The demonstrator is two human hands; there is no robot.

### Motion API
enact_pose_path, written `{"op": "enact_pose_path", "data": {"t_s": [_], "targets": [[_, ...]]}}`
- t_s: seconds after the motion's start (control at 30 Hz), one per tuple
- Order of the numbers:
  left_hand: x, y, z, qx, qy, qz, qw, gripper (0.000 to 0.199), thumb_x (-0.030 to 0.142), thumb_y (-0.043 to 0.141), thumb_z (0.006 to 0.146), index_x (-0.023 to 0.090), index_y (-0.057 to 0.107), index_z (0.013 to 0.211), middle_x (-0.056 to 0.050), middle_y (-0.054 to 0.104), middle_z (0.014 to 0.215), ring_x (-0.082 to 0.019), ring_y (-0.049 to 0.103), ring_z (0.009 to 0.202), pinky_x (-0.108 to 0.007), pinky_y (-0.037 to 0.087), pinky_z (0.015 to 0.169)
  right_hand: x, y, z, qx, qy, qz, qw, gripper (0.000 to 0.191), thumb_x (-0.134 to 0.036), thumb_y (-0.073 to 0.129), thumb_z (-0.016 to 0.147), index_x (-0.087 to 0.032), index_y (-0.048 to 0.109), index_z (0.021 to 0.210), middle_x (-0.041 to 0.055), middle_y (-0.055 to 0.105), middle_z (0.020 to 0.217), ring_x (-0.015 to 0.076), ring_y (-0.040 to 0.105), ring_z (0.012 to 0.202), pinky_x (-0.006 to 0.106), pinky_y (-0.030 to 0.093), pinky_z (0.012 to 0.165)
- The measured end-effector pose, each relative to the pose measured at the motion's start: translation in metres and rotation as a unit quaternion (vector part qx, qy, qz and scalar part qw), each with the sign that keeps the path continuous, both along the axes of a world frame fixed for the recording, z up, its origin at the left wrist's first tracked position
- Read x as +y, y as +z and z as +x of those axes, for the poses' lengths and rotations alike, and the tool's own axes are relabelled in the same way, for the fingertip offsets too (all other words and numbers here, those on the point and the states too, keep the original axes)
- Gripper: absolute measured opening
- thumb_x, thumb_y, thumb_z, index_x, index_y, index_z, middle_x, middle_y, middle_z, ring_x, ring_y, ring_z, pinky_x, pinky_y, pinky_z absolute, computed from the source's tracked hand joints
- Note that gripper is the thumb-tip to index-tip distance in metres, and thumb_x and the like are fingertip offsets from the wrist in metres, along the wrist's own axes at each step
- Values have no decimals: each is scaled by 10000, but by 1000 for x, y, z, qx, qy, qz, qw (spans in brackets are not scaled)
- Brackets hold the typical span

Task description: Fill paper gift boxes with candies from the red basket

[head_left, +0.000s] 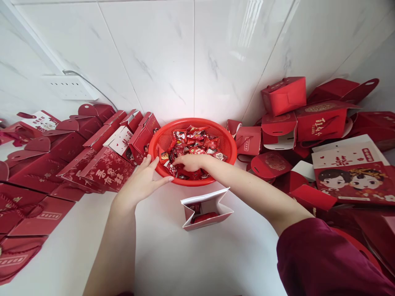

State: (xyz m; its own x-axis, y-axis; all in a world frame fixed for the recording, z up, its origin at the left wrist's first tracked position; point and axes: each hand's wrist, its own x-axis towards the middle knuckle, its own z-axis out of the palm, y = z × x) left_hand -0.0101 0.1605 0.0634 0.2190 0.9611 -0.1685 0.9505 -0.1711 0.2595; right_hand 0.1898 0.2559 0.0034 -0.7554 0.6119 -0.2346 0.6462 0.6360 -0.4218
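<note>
A red plastic basket [232,154] holds several small wrapped candies [197,137], mostly red. My right hand [189,162] is inside it, its fingers curled down among the candies at the left side. What lies in those fingers is hidden. At the basket's left rim is my left hand [143,183], fingers stretched and thumb apart, with nothing held. In front of the basket an open-topped paper gift box [208,218] stands on the white table, with red packets inside.
On the left are rows of red gift boxes [105,168], some with cord handles. Piled at the right are more boxes [321,121], one printed with cartoon faces [352,181]. A white tiled wall [173,53] with a power strip [69,87] rises behind.
</note>
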Motion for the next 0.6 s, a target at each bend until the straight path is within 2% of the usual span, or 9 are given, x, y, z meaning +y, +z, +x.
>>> {"op": "enact_pose_path", "data": {"t_s": [0.1, 0.2, 0.37, 0.43, 0.53, 0.6], "targets": [[0, 0, 0, 1, 2, 2, 1000, 991, 758, 484, 799, 172, 223, 1554, -188, 134, 1618, -311, 126, 1504, -481, 244, 1188, 0, -3, -3, 8, 21, 5, 1000, 589, -84, 623, 785, -134, 547, 1366, 143, 509, 1450, 269, 487, 1325, 302, 380, 1074], [0, -1, 0, -5, 0, 4, 1000, 974, 751, 494, 800, 190, 233, 1552, -185, 135, 1619, -315, 132, 1502, -488, 256, 1181, -2, -3, -3, 10, 27, 9, 1000, 618, -192, 731, 753, -143, 549, 1341, 147, 501, 1439, 274, 497, 1303, 295, 401, 1045], [0, -1, 0, -4, -2, 10, 1000, 950, 724, 518, 807, 188, 255, 1546, -181, 143, 1618, -325, 138, 1500, -487, 260, 1180, -7, -3, 0, 7, -14, 33, 999, 630, -412, 718, 780, -131, 511, 1304, 170, 535, 1315, 242, 644, 979, 295, 501, 771], [0, -2, 0, -7, -4, 14, 1000, 950, 730, 513, 806, 188, 262, 1545, -172, 151, 1618, -325, 136, 1500, -483, 261, 1182, -9, -2, -2, -3, -8, 31, 999, 560, -413, 720, 768, -132, 558, 1224, 145, 606, 1198, 226, 645, 890, 277, 485, 698], [1, -2, -1, -4, 0, 10, 1000, 967, 739, 506, 803, 181, 246, 1549, -166, 142, 1621, -317, 136, 1502, -475, 254, 1188, -11, 3, -5, -35, 30, 8, 999, 314, -318, 716, 761, -149, 656, 1019, 78, 691, 970, 197, 641, 783, 247, 448, 623], [1, -2, -1, 1, 1, 6, 1000, 975, 740, 504, 804, 172, 239, 1550, -171, 130, 1622, -307, 131, 1504, -468, 246, 1192, -13, 7, -8, -60, 50, -1, 997, 194, -272, 694, 773, -146, 689, 921, 66, 704, 868, 191, 636, 729, 247, 426, 592]]}}
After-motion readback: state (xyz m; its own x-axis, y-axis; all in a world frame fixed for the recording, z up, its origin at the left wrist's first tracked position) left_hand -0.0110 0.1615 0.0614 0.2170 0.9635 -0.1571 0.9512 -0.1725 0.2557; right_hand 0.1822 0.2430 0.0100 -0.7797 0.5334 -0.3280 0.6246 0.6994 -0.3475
